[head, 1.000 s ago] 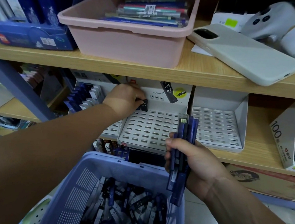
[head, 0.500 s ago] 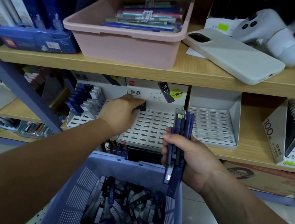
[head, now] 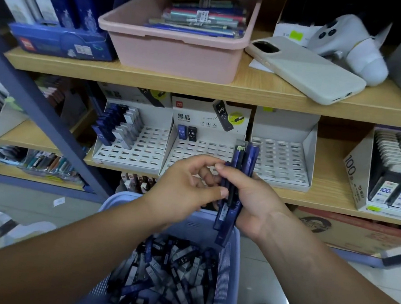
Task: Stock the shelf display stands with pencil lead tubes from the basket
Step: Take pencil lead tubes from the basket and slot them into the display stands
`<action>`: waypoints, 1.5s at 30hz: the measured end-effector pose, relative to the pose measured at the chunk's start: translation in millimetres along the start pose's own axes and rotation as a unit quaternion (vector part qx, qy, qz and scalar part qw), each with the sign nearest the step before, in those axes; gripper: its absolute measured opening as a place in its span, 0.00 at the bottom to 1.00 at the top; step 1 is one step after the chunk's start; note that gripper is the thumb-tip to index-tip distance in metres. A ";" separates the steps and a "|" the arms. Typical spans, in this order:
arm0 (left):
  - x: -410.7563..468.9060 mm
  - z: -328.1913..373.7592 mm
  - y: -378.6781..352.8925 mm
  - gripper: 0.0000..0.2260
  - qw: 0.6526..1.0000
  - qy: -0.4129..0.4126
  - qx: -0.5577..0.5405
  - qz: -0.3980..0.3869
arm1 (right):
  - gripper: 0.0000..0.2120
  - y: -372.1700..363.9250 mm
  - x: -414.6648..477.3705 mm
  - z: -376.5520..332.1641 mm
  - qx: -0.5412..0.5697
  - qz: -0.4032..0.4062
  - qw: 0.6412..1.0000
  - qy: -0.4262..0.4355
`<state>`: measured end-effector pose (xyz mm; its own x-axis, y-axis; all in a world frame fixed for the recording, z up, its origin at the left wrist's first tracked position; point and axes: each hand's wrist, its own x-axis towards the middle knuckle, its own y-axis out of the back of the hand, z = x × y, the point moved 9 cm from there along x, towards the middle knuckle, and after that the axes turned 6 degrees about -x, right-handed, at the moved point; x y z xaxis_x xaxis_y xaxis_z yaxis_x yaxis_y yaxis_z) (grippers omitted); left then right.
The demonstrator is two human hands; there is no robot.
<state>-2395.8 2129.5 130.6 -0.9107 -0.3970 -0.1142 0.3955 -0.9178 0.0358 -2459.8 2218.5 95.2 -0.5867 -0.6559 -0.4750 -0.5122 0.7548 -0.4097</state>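
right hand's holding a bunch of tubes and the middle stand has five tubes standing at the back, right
Not quite. The head view shows only two tubes at the back of the middle stand, not five. The right hand does hold a bunch of tubes.

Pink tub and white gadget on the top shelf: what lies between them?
A phone in a pale case, lying camera side up on the wooden shelf; the head view shows it.
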 end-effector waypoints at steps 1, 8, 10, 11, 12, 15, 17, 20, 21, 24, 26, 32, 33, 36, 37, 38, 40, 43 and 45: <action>-1.2 -0.9 2.5 0.21 1.000 0.011 0.004 -0.001 | 0.02 -2.2 -1.3 1.6 -0.006 -0.001 1.000 -0.002; -11.4 -2.2 17.5 0.26 0.998 0.054 -0.040 -0.014 | 0.11 -12.3 -6.8 6.1 -0.019 -0.020 1.000 -0.004; -15.1 -3.0 21.7 0.24 0.995 0.051 -0.084 -0.012 | 0.13 -14.7 -7.8 5.4 -0.027 -0.025 0.999 -0.003; -16.8 -4.1 23.3 0.24 0.993 0.048 -0.109 -0.012 | 0.15 -15.3 -7.9 5.7 -0.033 -0.025 0.999 -0.003; -17.7 -5.4 24.2 0.24 0.990 0.045 -0.135 -0.014 | 0.17 -15.7 -7.6 6.3 -0.037 -0.024 0.999 -0.005; -17.8 -11.0 29.4 0.24 0.983 0.038 -0.182 -0.012 | 0.12 -17.9 -7.6 4.9 -0.041 -0.034 0.999 0.003; -17.0 -14.5 32.3 0.24 0.985 0.036 -0.168 -0.001 | 0.07 -15.7 -6.6 5.0 -0.038 -0.029 0.999 0.005; -14.4 -20.4 35.4 0.25 0.995 0.035 -0.086 0.036 | 0.11 -9.8 -6.2 6.9 -0.039 -0.001 0.999 0.007; -13.1 -22.8 35.2 0.24 0.996 0.038 -0.062 0.046 | 0.14 -8.9 -6.0 7.7 -0.041 0.007 0.999 0.008; -10.1 -27.3 30.6 0.18 0.997 0.055 -0.036 0.049 | 0.20 -7.2 -4.9 5.9 -0.055 0.027 0.998 0.019; -9.8 -24.1 24.2 0.14 0.997 0.051 -0.060 0.022 | 0.19 -6.4 -3.2 2.8 -0.063 0.029 0.997 0.026; -3.4 -27.0 27.6 0.14 0.991 0.070 -0.110 -0.039 | 0.12 -10.1 1.4 7.2 -0.071 0.011 0.997 -0.002; 0.1 -29.1 33.4 0.15 0.991 0.080 -0.102 -0.026 | 0.12 -9.6 2.2 7.5 -0.071 0.012 0.997 -0.005; 18.1 -30.9 57.8 0.15 0.992 0.090 -0.080 0.022 | 0.13 -4.5 6.2 5.3 -0.067 0.025 0.997 -0.009; 26.2 -30.1 68.4 0.13 0.994 0.086 -0.060 0.039 | 0.14 -2.6 7.8 4.2 -0.065 0.027 0.997 -0.010; 35.2 -27.8 80.0 0.11 0.995 0.074 -0.032 0.056 | 0.14 -1.2 9.3 3.1 -0.063 0.027 0.998 -0.009; 53.0 -18.8 102.1 0.06 0.995 0.029 0.022 0.091 | 0.13 1.5 11.9 1.8 -0.062 0.027 0.998 -0.008; 75.0 0.8 125.7 0.07 0.980 -0.058 0.121 0.146 | 0.12 4.9 14.7 2.0 -0.067 0.029 0.997 -0.011; 86.7 12.1 130.3 0.09 0.960 -0.111 0.202 0.158 | 0.14 6.6 16.3 2.7 -0.068 0.029 0.997 -0.012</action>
<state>-2424.7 1975.4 137.4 -0.7738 -0.6079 0.1782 0.6183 -0.6635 0.4214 -2471.2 2212.8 82.7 -0.6031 -0.6092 -0.5149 -0.5585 0.7834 -0.2727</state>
